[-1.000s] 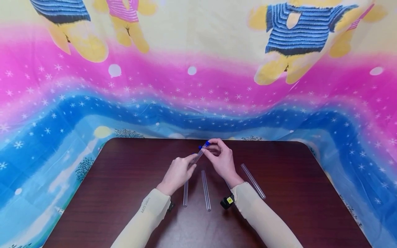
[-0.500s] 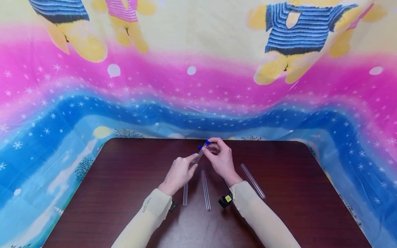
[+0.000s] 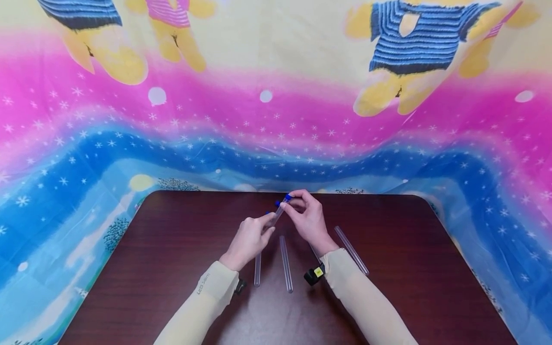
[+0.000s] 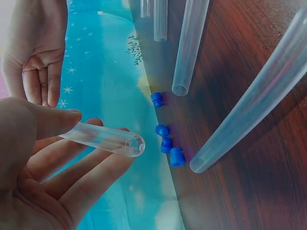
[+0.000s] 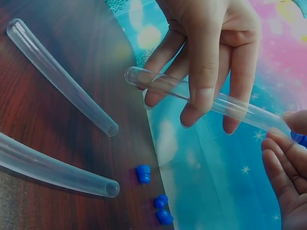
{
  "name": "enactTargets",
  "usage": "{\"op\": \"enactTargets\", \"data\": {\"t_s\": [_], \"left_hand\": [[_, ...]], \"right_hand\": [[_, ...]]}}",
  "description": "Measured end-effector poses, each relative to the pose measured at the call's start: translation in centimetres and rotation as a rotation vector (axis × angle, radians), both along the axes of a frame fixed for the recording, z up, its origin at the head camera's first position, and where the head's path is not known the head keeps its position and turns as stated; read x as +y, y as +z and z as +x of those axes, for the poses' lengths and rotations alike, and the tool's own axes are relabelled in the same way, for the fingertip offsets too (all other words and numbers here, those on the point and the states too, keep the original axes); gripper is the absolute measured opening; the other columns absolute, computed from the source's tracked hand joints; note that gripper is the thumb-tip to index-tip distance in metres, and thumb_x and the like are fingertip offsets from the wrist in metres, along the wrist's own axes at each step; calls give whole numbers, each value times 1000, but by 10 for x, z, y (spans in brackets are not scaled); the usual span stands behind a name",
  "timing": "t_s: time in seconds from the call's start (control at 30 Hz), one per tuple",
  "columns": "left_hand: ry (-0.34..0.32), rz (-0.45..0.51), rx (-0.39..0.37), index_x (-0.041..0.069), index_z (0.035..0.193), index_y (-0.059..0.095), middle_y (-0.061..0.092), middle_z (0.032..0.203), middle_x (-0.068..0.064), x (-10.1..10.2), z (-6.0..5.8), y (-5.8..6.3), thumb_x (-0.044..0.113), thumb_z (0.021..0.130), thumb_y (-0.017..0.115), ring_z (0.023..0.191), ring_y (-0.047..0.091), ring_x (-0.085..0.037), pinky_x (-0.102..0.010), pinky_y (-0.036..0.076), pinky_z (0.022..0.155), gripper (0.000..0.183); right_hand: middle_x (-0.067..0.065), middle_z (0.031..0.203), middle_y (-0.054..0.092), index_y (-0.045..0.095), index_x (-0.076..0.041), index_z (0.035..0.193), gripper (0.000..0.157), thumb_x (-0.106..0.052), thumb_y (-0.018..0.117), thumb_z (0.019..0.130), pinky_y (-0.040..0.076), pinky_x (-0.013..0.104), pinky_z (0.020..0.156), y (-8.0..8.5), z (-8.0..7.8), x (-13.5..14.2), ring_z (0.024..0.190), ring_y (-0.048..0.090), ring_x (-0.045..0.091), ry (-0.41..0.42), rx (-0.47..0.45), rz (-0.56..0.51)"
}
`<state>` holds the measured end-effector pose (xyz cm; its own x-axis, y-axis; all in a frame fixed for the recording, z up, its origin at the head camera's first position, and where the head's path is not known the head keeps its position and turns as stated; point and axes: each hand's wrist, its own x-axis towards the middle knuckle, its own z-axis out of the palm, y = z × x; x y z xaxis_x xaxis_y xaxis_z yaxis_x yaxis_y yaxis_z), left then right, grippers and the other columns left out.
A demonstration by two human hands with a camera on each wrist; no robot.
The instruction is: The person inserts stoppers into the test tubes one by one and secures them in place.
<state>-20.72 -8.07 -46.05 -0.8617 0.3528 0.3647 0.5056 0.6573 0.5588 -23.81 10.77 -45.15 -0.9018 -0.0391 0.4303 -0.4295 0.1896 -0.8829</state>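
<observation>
A clear test tube (image 5: 244, 112) slants between my hands, above the back of the table. My left hand (image 3: 247, 241) pinches its body between thumb and fingers, with the rounded closed end showing past the fingers in the left wrist view. At the tube's other end sits a blue cap (image 5: 299, 138). My right hand (image 3: 311, 221) grips that capped end with thumb and fingertips, which hide part of the cap. Below the hands lie more test tubes: one in the middle (image 3: 286, 264), one partly under the left hand (image 3: 258, 271).
Another test tube (image 3: 351, 250) lies right of the right forearm. Several loose blue caps (image 4: 177, 156) are near the far edge of the dark wooden table (image 3: 181, 287). A patterned cloth (image 3: 267, 134) hangs behind it. Each wrist wears a small black camera (image 3: 314, 274).
Both hands keep their hold on the tube and its cap, almost still. The loose tubes and caps have not moved.
</observation>
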Motion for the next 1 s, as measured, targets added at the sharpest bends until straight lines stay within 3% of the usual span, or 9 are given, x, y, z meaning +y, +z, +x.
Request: {"op": "enactTargets", "data": {"t_s": [0.6, 0.9, 1.0], "left_hand": [[5, -9, -2, 13, 124, 71, 76, 93, 0, -1, 0, 4, 4, 94, 72, 56, 54, -7, -25, 45, 52, 31], [5, 15, -27, 14, 130, 69, 75, 94, -1, -1, 0, 5, 6, 94, 73, 50, 50, -6, -25, 44, 48, 37], [3, 34, -32, 15, 133, 68, 76, 98, -2, -1, 0, 6, 6, 94, 73, 48, 48, -6, -24, 42, 46, 40]], "right_hand": [[5, 97, 76, 66, -8, 102, 16, -14, 78, 92, 56, 32, 83, 7, -1, 2, 90, 73, 18, 18, 7, -5], [14, 99, 75, 66, 0, 106, 21, -6, 78, 90, 57, 41, 84, 6, 0, 1, 92, 72, 28, 4, 9, -27], [11, 99, 75, 66, -2, 107, 21, -7, 78, 90, 57, 38, 85, 6, 0, 1, 92, 72, 25, -2, 2, -35]]}}
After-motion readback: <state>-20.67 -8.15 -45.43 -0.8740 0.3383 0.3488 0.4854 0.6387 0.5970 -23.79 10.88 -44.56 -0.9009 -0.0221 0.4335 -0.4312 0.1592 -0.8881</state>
